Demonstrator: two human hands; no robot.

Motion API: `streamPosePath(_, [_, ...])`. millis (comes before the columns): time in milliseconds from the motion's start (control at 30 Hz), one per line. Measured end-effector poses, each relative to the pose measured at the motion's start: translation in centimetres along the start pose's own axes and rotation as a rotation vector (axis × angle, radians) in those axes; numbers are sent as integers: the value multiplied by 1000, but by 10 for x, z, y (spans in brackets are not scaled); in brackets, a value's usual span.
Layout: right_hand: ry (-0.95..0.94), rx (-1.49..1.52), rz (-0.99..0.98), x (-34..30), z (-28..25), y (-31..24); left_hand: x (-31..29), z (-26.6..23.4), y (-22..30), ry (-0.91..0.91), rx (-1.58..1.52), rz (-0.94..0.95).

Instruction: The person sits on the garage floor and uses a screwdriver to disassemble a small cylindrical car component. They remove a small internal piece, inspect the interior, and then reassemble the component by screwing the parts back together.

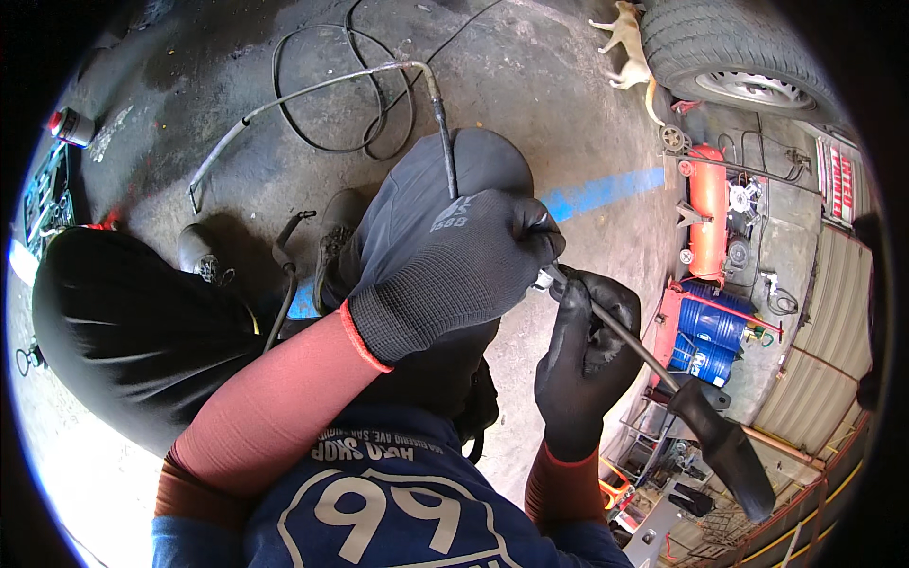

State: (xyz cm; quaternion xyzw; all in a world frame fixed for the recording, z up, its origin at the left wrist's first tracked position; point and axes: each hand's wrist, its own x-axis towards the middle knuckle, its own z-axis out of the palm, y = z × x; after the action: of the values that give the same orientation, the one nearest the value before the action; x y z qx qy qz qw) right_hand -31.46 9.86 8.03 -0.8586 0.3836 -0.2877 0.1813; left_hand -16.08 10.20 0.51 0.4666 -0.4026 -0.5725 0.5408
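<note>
My left hand (473, 256), in a black knit glove, is closed beside a bent metal tube (445, 142); the tube's near end meets the glove, and whether it is gripped is hidden. A small silvery fitting (543, 281) shows at my left fingertips. My right hand (589, 355), gloved too, closes its thumb and fingers round a slim metal rod with a thick black handle (724, 450), much like a screwdriver. The rod's tip reaches the fitting between both hands. From the upper bend, the tube runs left and down towards the floor.
A thin black hose (379, 114) lies looped on the concrete. Near my boot (204, 254) is a dark hose with a metal end (284, 248). A spray can (72, 127) stands far left. Right are a tyre (739, 57), a dog (625, 47), an orange tank (707, 213) and blue drums (708, 331).
</note>
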Motion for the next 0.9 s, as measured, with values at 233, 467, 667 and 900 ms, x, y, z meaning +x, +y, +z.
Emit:
streamPosePath(233, [18, -131, -86, -4, 3, 7, 3, -6, 3, -11, 4, -3])
streamPosePath(467, [-59, -218, -141, -2, 4, 7, 3, -6, 4, 13, 52, -4])
streamPosePath(667, [-8, -174, -128, -1, 5, 14, 6, -4, 1, 47, 23, 56])
streamPosePath(900, [0, -129, -142, -4, 5, 16, 6, -5, -5, 20, 1, 78])
